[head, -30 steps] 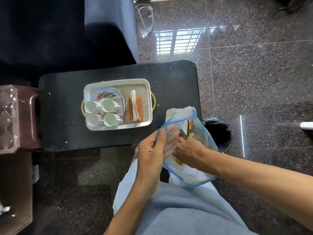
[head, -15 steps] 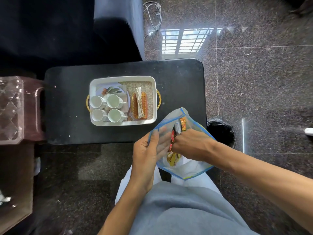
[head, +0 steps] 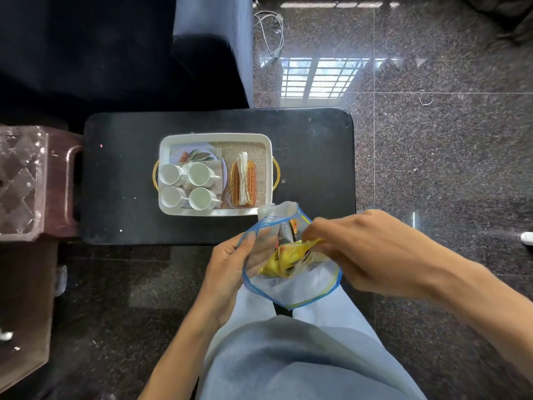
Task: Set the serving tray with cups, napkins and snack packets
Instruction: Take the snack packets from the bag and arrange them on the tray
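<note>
L hand (head: 230, 264) grips the zip bag (head: 305, 288) rim, R hand (head: 363, 249) pinches a yellow snack packet (head: 284, 259) half out, near the tray (head: 216, 136); I'd hold the mouth wide & lift straight.

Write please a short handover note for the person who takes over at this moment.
Left hand holds the zip bag open by its rim. Right hand pinches a yellow snack packet at the bag's mouth; another packet shows inside.
Tray sits on the black table with four cups and napkins.
Done: cups, napkins. Left: snack packets onto the tray.
</note>
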Demonstrator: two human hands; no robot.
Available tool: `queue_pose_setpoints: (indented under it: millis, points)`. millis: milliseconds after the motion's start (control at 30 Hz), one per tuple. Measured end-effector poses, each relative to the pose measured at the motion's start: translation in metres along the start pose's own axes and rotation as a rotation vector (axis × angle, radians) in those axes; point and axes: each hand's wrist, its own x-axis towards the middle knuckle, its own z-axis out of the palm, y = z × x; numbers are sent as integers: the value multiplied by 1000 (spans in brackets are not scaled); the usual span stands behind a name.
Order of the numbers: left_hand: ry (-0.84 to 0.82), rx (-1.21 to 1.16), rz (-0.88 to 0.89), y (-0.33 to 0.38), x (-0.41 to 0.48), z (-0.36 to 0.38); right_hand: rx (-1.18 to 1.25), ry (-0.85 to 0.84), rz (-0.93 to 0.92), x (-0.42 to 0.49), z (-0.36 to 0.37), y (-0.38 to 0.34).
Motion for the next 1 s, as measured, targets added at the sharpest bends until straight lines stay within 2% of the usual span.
queue_pose_setpoints:
  millis: [167, 367, 433, 533, 667, 800, 1000]
  points:
    - [43, -33, -52, -1, 7, -9, 200, 248, 113, -7, -16, 16]
    - [74, -65, -71, -9, 5, -9, 760, 541, 370, -11, -29, 57]
    - [80, -91, -72, -13, 6, -9, 875, 605, 423, -3, -25, 77]
    - [86, -125, -80, -18, 10, -9, 871, 696, 539, 20, 2, 115]
    - [104, -136, -106, -24, 20, -7, 825, 767, 796, 67, 69, 172]
    - [140, -183, -111, -30, 28, -5, 952, 791, 1029, 109, 134, 206]
    - [151, -227, -82, -32, 38, 1, 999, 754, 1149, 137, 190, 235]
